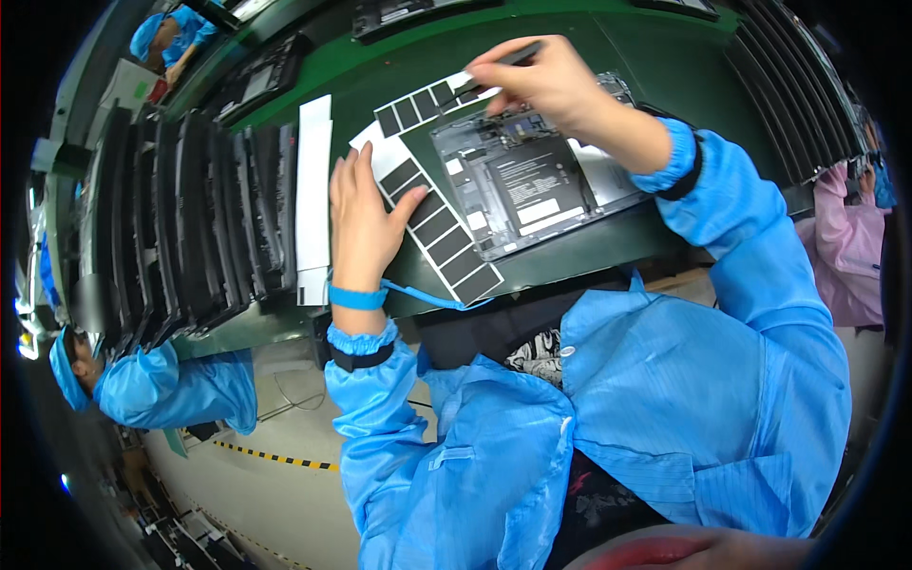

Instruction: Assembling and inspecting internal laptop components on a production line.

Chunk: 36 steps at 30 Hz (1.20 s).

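Green all over, the table top [665, 66] is lined at its left edge with a row of dark flat cases [190, 209], and more dark cases [793, 90] are stood at its right edge. Near the middle of the near edge, an open laptop base [543, 185] is laid with its inside parts facing up. Just left of it, a long sheet with black oblongs [442, 228] is slanted down toward the near edge, and a shorter sheet [427, 106] is set closer to the far edge. A white paper strip [313, 190] is laid beside the left row. The long sheet is partly covered by the left hand [369, 214]; its fingers are held almost straight, its thumb is spread wide over the black oblongs, and nothing is seen to be gripped. A thin dark tool [522, 54] is held by the right hand [546, 81], with the fingers pinched narrow around it, and its tip is pointed at the shorter sheet. Whether that sheet is touched cannot be told, as the tip is blurred. It seems that a black piece is being picked loose there. For the next move, a light, steady pull seems to be called for, so that the piece is not bent or torn.
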Available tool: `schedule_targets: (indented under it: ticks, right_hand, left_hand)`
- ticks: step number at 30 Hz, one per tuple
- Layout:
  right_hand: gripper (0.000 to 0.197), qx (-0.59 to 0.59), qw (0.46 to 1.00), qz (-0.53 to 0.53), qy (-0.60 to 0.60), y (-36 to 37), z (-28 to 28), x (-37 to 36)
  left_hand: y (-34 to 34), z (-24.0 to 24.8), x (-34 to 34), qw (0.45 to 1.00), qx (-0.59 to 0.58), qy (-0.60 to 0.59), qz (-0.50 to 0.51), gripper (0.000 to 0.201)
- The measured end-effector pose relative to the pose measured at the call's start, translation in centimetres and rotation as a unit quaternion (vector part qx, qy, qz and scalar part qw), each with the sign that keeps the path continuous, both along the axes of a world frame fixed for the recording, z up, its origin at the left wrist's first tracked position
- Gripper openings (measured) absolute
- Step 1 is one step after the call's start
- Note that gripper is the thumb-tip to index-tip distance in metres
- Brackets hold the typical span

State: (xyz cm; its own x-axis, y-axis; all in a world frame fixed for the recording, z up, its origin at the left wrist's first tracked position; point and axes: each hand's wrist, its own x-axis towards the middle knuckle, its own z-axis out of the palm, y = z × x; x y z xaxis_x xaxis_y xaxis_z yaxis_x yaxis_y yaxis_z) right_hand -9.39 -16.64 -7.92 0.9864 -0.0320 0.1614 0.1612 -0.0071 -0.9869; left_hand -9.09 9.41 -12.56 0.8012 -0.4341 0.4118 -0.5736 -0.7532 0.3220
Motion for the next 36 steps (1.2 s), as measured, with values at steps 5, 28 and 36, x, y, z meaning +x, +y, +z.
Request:
schedule_targets:
  ticks: [5,28,36]
  right_hand:
    - [0.027,-0.026,0.996,-0.068,0.047,-5.3,-2.3,-3.1]
    - [0.022,0.015,0.998,-0.028,0.06,-3.9,-4.3,-2.8]
    - [0.023,0.015,0.998,-0.022,0.061,-3.8,-4.2,-3.0]
  left_hand:
    - [-4.1,1.9,-2.5,0.962,-0.032,0.149,-0.227,0.04]
    - [-7.1,0.9,-4.6,0.979,0.056,0.075,-0.179,0.052]
    - [-7.1,0.9,-4.7,0.98,0.045,0.077,-0.176,0.052]
